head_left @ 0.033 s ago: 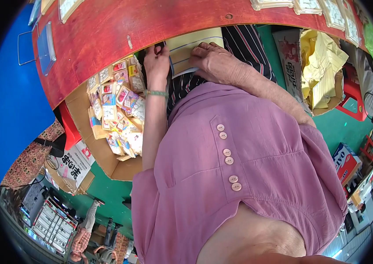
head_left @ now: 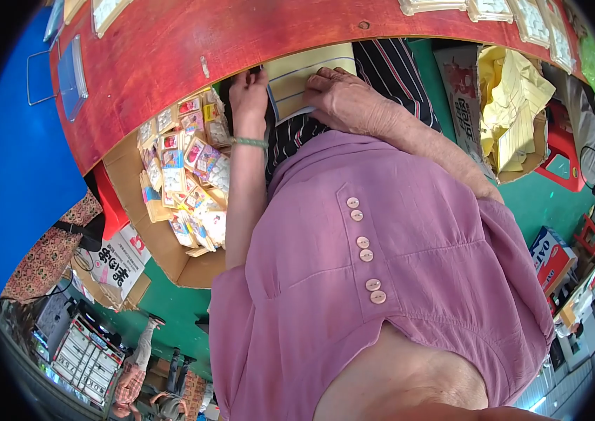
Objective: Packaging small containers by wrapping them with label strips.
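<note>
Paper (head_left: 304, 81), a pale yellow lined sheet at top centre against the red surface (head_left: 171, 63), looks light, thin and floppy, best pinched at a free edge; left hand (head_left: 248, 95) grips its side, right hand (head_left: 343, 98) lies flat on it.

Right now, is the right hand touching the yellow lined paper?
Touching. The head view shows the right hand lying on the yellow lined paper, fingers pressed flat against its surface with no gap, beside the red table.
</note>
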`<state>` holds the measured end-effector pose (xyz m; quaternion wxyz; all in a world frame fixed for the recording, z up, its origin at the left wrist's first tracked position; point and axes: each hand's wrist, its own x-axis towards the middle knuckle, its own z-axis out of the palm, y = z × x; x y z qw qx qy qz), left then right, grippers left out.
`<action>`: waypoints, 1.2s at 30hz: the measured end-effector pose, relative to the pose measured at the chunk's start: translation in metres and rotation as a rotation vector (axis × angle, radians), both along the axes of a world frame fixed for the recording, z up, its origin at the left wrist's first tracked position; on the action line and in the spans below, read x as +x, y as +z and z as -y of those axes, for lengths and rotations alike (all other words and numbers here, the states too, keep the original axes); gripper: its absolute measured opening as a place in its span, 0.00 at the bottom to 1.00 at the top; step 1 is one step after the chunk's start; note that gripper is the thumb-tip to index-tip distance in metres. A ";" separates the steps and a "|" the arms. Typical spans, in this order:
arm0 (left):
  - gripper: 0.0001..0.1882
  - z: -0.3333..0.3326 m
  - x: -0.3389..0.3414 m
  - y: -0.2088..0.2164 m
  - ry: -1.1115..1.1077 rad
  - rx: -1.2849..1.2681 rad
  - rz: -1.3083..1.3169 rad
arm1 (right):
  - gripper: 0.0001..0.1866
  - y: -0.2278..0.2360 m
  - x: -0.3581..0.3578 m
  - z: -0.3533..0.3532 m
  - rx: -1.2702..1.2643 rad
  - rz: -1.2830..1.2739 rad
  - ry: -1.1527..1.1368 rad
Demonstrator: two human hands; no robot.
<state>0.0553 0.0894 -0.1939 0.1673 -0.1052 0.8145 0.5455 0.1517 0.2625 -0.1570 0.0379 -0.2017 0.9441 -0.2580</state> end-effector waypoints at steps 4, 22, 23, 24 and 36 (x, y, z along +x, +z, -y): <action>0.08 0.000 -0.008 -0.042 0.207 0.531 0.077 | 0.08 -0.001 0.006 -0.009 -0.066 -0.032 0.034; 0.05 -0.005 0.047 0.017 -0.109 0.728 0.160 | 0.09 0.017 0.022 -0.044 -0.805 0.689 -0.279; 0.05 -0.005 0.048 0.020 -0.111 0.730 0.163 | 0.09 0.016 0.023 -0.043 -0.804 0.689 -0.283; 0.05 -0.006 0.050 0.022 -0.111 0.742 0.169 | 0.09 0.014 0.023 -0.040 -0.806 0.563 -0.354; 0.07 -0.007 0.049 0.028 -0.227 0.748 0.220 | 0.11 0.002 0.009 -0.019 -0.748 0.181 -0.455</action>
